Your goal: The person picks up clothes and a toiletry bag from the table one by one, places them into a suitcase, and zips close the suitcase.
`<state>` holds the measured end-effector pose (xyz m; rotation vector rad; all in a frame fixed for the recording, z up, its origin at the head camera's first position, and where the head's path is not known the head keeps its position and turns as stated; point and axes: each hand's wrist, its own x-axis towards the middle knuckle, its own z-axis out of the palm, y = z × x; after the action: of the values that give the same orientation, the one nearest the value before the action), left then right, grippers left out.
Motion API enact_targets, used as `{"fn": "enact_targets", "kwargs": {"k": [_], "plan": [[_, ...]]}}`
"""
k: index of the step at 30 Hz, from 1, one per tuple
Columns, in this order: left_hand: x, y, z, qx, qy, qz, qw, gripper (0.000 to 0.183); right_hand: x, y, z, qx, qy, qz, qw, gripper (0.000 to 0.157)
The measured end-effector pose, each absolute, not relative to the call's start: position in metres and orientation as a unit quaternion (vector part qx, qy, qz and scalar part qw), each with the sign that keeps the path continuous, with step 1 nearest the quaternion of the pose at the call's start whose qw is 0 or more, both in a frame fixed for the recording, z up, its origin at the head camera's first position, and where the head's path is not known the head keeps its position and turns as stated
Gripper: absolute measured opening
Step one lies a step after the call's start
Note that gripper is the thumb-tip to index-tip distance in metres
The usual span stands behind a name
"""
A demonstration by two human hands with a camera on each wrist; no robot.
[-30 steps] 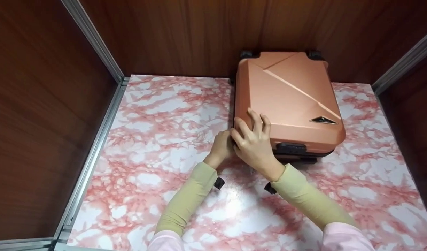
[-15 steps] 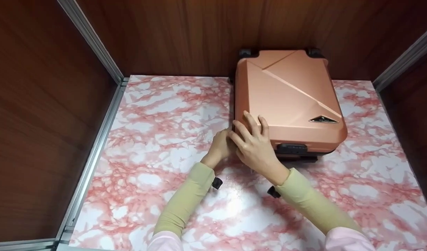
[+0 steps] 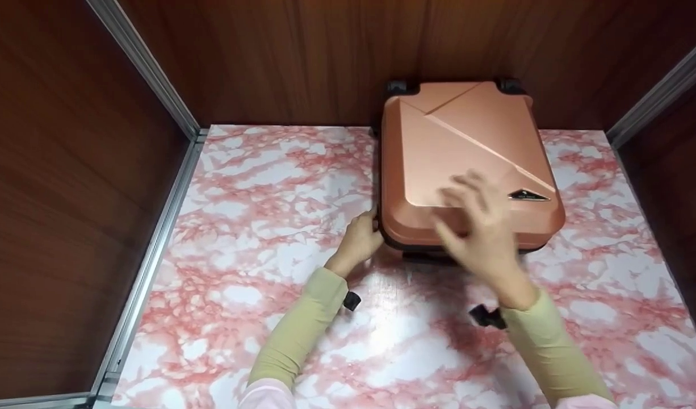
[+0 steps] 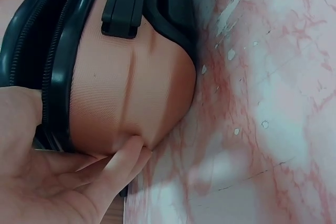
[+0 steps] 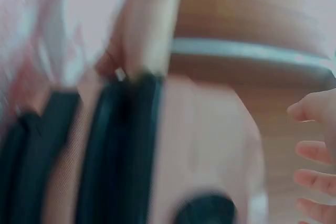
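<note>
An orange hard-shell suitcase [image 3: 467,142] lies flat, its near edge facing me. My left hand [image 3: 359,238] holds its near left corner. In the left wrist view, the thumb side lies at the parted zipper [image 4: 51,56], between two black rims, and the fingers [image 4: 118,166] curl against the lower shell's corner. My right hand [image 3: 484,238], blurred by motion, is over the suitcase's near edge with its fingers spread and holding nothing. In the right wrist view its fingertips show at the right side, apart from the shell. The black lock on the near side is hidden behind this hand in the head view.
The suitcase rests on a red and white marbled surface [image 3: 257,255], close to the dark wood panel [image 3: 268,62] at the back. Wood panels with metal edge strips [image 3: 155,250] stand on both sides. Black wheels [image 3: 398,87] point to the back panel.
My right hand has left the near left corner and moved to the right along the near edge. My left hand stays at the corner, and the suitcase has hardly moved.
</note>
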<state>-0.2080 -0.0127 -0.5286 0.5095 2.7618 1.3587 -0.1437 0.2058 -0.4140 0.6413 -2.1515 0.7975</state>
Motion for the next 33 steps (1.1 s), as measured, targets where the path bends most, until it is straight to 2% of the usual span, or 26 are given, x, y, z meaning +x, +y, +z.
{"fn": "enact_targets", "kwargs": {"k": [4, 7, 11, 15, 20, 23, 28, 33], "plan": [[-0.207, -0.016, -0.529, 0.178, 0.860, 0.477, 0.039, 0.048, -0.146, 0.241, -0.403, 0.184, -0.833, 0.321, 0.412, 0.038], [-0.207, -0.019, -0.530, 0.187, 0.838, 0.509, 0.062, 0.055, -0.145, 0.274, -0.401, 0.114, -0.841, 0.335, 0.408, 0.033], [-0.208, -0.023, -0.529, 0.197, 0.837, 0.506, 0.065, 0.058, -0.144, 0.323, -0.407, 0.008, -0.860, 0.359, 0.364, 0.028], [-0.210, -0.029, -0.524, 0.200, 0.855, 0.475, 0.063, 0.056, -0.143, 0.364, -0.429, -0.061, -0.887, 0.365, 0.276, 0.032], [-0.214, -0.037, -0.521, 0.206, 0.850, 0.477, 0.087, 0.057, -0.140, 0.388, -0.464, -0.039, -0.915, 0.384, 0.117, 0.043], [-0.217, -0.044, -0.522, 0.212, 0.845, 0.478, 0.111, 0.053, -0.138, 0.391, -0.476, -0.023, -0.900, 0.433, 0.052, 0.046], [-0.222, -0.060, -0.517, 0.189, 0.851, 0.477, 0.108, 0.042, -0.137, 0.391, -0.480, -0.013, -0.901, 0.432, 0.042, 0.042], [-0.224, -0.056, -0.500, 0.184, 0.844, 0.504, 0.018, 0.047, -0.138, 0.395, -0.479, -0.012, -0.934, 0.353, 0.053, 0.036]]}}
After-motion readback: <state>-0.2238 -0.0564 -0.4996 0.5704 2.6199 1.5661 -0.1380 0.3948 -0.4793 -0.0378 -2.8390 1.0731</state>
